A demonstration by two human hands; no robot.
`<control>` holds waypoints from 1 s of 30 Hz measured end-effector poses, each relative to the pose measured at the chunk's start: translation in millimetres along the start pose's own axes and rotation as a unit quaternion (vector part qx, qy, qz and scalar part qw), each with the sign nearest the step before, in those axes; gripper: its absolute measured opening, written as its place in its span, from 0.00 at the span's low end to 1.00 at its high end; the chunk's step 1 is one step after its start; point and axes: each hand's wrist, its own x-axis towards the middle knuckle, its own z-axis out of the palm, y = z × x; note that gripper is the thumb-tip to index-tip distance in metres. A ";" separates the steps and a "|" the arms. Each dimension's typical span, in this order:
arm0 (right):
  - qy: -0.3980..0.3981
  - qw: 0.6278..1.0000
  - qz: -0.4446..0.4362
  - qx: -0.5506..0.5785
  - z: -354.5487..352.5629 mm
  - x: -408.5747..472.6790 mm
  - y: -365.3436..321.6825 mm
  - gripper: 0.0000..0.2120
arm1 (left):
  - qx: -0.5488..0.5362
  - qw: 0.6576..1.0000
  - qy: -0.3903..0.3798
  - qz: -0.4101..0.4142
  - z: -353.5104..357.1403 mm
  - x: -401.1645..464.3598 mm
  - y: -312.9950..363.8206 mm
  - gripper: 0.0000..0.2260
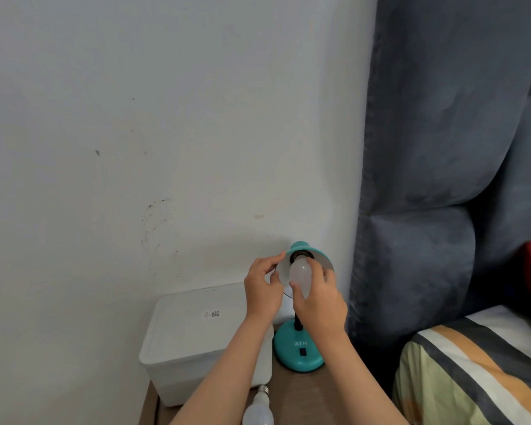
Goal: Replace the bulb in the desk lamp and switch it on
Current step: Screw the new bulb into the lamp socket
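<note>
A person's right hand [319,297] curls fingers and thumb round a frosted white bulb [301,276], its neck at the black socket [301,256] inside the teal lamp shade [314,253]; whether the bulb is fully seated can't be told. The left hand [262,289], just beside the right, pinches the shade's near rim btwn thumb and fingers. Below the right hand, the lamp's round teal base [298,352], marked ATN w/ a black switch [303,351], stands on a wood-tone table [307,394]. Below both forearms a second bulb [258,407] lies on the table, screw cap pointing away from the person. Under the left forearm sits a white lidded plastic box [193,332]. Right of the right hand: a grey-blue padded headboard [426,179] and striped bedding [472,363]. Beyond the hands, a scuffed white wall [135,118].
</note>
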 end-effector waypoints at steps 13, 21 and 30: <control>-0.018 1.000 0.006 -0.017 -0.7 0.8 3.9 0.24 | 0.011 1.000 0.003 0.001 -0.4 3.0 -2.7 0.22; -0.009 0.999 0.040 -0.004 1.3 4.2 0.4 0.27 | 0.008 1.000 0.004 0.008 3.9 2.0 -0.6 0.22; -0.006 0.999 0.045 -0.011 5.6 4.0 -1.0 0.27 | 0.014 1.000 0.003 0.010 3.5 2.5 -0.1 0.21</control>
